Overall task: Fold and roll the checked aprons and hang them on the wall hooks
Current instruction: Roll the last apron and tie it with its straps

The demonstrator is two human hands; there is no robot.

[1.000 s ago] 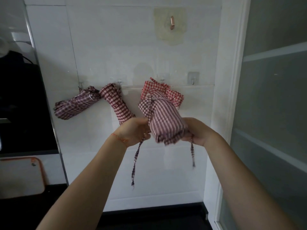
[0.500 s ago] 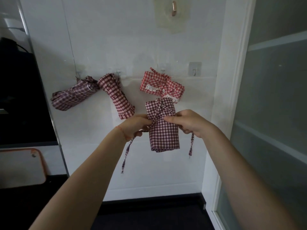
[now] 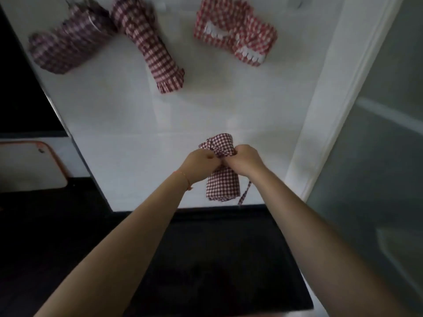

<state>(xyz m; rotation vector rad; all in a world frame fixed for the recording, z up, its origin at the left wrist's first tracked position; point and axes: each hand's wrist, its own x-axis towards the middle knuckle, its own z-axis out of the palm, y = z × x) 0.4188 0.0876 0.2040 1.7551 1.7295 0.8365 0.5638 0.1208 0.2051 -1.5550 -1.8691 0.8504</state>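
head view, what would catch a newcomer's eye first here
Both hands, left and right, meet at centre, gripping a rolled checked apron with a tie dangling at its right. Above, three more rolled aprons hang on the white wall: a dark one top left, a dark red one beside it, and a bright red one with white lace.

Bare forearms, thin orange wristband (image 3: 185, 179)

A glossy white tiled wall (image 3: 194, 115) fills the centre of the view. To its right stands a white moulded door frame (image 3: 329, 106), adjoining a grey frosted-glass panel (image 3: 384, 138). A black surface (image 3: 217, 259) runs along the wall base. At left, a white board with an orange rim (image 3: 29, 165) leans below a dark unit (image 3: 20, 88). Lighting is dim.
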